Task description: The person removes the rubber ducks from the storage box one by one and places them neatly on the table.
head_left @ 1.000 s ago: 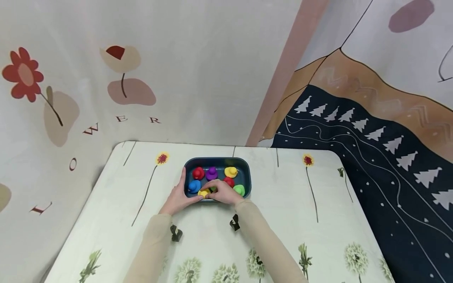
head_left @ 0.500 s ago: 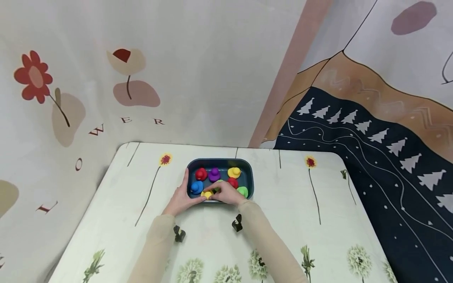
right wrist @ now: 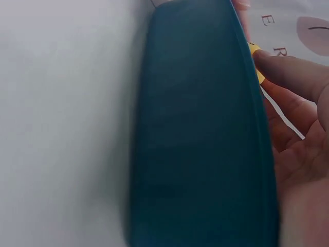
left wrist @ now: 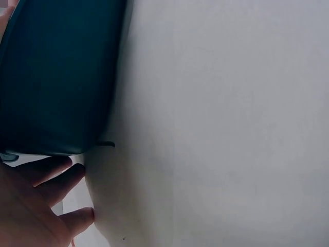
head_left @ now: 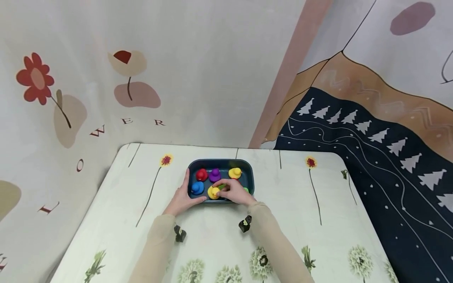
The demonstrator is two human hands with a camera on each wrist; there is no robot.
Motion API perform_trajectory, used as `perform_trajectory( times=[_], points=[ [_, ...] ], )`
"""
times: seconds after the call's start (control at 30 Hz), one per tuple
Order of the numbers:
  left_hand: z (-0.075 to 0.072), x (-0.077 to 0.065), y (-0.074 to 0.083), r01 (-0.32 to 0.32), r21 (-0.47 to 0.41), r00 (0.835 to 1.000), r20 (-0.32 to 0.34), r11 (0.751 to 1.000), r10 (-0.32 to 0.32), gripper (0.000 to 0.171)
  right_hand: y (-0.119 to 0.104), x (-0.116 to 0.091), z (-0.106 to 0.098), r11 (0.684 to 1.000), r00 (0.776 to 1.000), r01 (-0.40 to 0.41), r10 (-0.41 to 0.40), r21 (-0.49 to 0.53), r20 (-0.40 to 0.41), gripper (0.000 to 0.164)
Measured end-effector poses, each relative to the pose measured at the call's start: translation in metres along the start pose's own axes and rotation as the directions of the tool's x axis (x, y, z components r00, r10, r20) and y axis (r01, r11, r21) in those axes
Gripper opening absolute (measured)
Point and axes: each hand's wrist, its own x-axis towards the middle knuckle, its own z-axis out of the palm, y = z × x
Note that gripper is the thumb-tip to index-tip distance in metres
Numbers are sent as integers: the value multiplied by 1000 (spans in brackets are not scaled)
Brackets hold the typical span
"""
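Note:
A dark blue tray (head_left: pixel 221 160) holds several toy ducks. My right hand (head_left: pixel 238 193) is over its front part, thumb and fingertips pinching a yellow duck (head_left: pixel 213 192). In the right wrist view, the thumb (right wrist: pixel 285 69) presses against that yellow duck beyond the tray wall (right wrist: pixel 200 128). My left hand (head_left: pixel 180 201) rests at the front left corner, thumb extended along the front rim and fingers along the left side. The left wrist view shows its lower fingers (left wrist: pixel 61 185) spread loosely by the tray's end. A green duck is partly hidden behind my right hand.
In the tray also lie a red duck (head_left: pixel 201 175), a purple duck (head_left: pixel 214 175), a blue duck (head_left: pixel 197 188) and another yellow duck (head_left: pixel 235 173). Further red and green ducks are mostly covered by my right hand. A flower-printed cloth (head_left: pixel 283 220) covers the table; printed curtains hang behind.
My right hand has shifted a little to the right along the front of the tray, and the pinched yellow duck has moved with it. My left hand stays at the corner.

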Motion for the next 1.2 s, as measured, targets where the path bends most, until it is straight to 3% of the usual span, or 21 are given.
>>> perform_trajectory(
  times=[0.33, 0.57, 0.77, 0.97, 1.2],
  points=[
    [0, 1, 0, -30, -12, 999, -11, 999, 30, 120, 1, -19, -24, 1000, 992, 28, -27, 4, -119, 26],
    [1, 1, -2, -40, -18, 999, -13, 999, 39, 119, -24, -38, -43, 998, 989, 39, -30, 55, -142, 30],
    [0, 1, -1, -24, -26, 1000, 4, 999, 24, 120, 6, -38, -50, 997, 966, 13, 7, 73, -258, 28],
    [1, 1, -1, -26, -29, 1000, 5, 999, 26, 120, 10, -45, -61, 996, 947, -32, 58, 86, -317, 28],
    [0, 2, -1, -12, -29, 1000, 10, 1000, 12, 120, -17, -64, -79, 992, 932, -45, 85, 121, -352, 31]
  ],
)
